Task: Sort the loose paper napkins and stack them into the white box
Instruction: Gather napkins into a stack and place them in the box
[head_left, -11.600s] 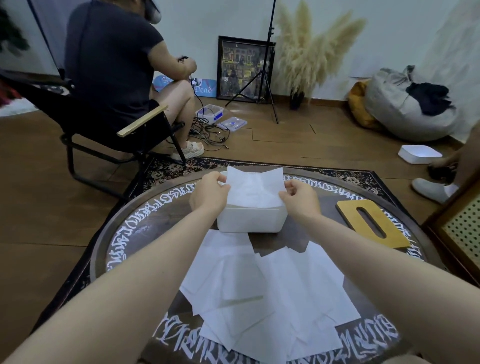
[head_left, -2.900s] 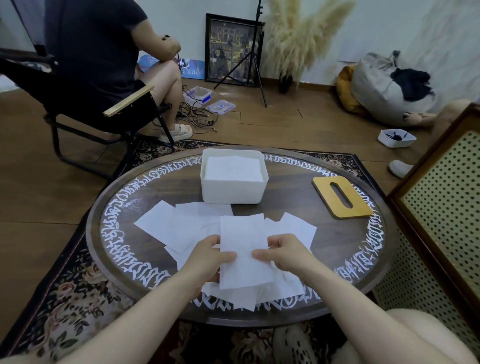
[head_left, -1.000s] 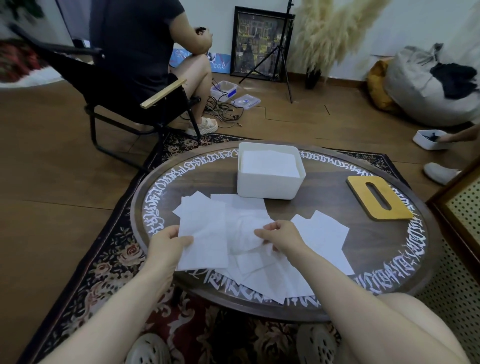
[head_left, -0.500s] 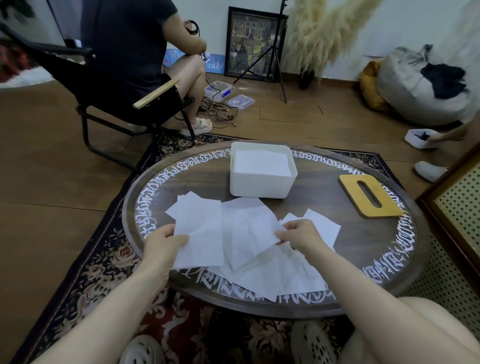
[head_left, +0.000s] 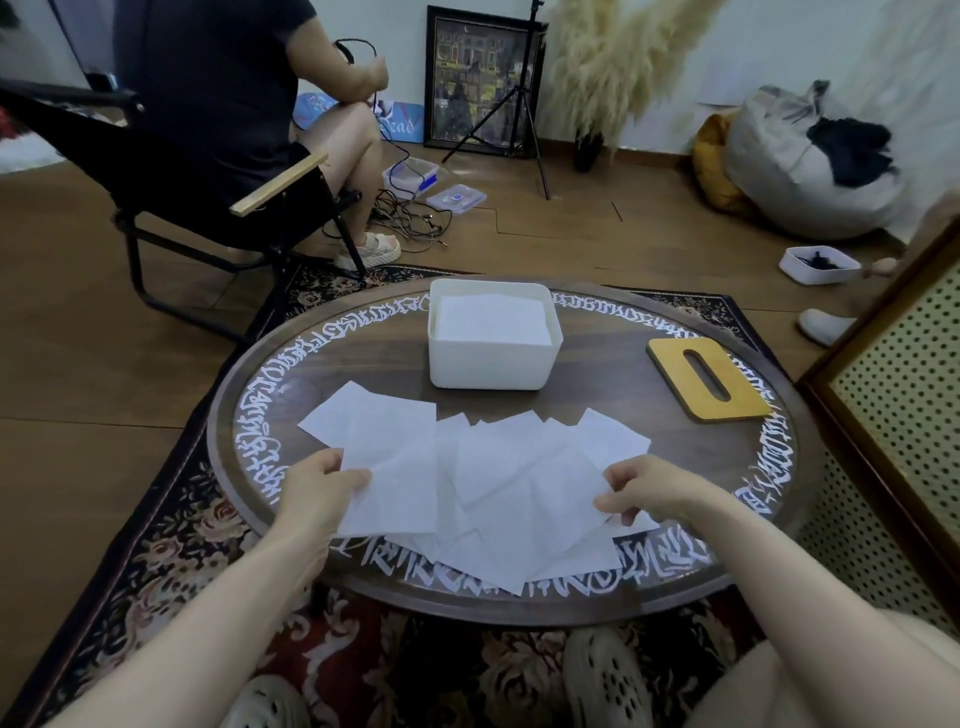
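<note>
Both hands, left and right, pinch napkins overhanging the table's near rim.

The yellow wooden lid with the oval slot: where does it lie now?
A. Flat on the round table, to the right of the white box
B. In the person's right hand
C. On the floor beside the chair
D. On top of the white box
A: the yellow wooden lid with the oval slot lies flat on the round wooden table, right of the white plastic box and apart from it.
</note>
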